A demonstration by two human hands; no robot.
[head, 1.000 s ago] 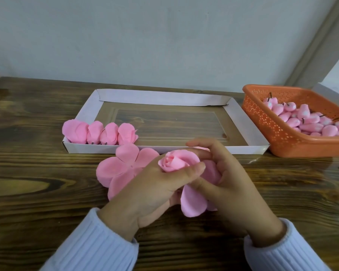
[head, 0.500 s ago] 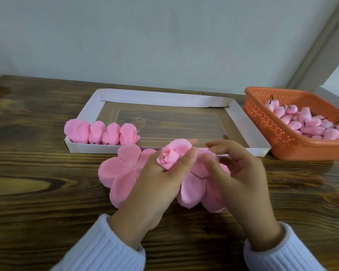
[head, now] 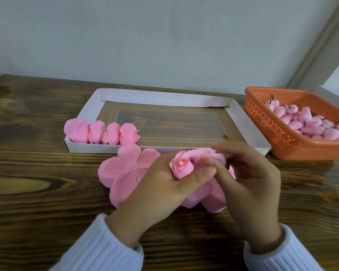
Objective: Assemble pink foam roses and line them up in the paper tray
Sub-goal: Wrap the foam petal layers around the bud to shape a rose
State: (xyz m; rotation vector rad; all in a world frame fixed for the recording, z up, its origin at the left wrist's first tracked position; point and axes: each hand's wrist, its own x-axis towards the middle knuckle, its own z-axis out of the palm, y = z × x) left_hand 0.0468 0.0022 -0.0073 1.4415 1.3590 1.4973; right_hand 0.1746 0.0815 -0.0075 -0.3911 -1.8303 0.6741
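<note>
My left hand [head: 160, 184] grips a half-built pink foam rose [head: 181, 165] by its bud, thumb across its front. My right hand [head: 249, 184] pinches one of the rose's outer petals [head: 209, 155] and folds it up against the bud. More loose petals of this rose hang below both hands. A flat stack of pink petal sheets [head: 123, 167] lies on the table just left of my left hand. The white paper tray [head: 164, 98] sits behind, with several finished roses [head: 102, 133] lined up in its near left corner.
An orange perforated basket [head: 266, 122] at the right holds several pink foam buds with dark stems. The wooden table [head: 37, 192] runs to a pale wall behind. White sleeves cover both wrists at the bottom edge.
My right hand let go of the lower petals, rose, and now folds an upper petal against the bud. My left hand turned the rose so its spiral centre faces up.
</note>
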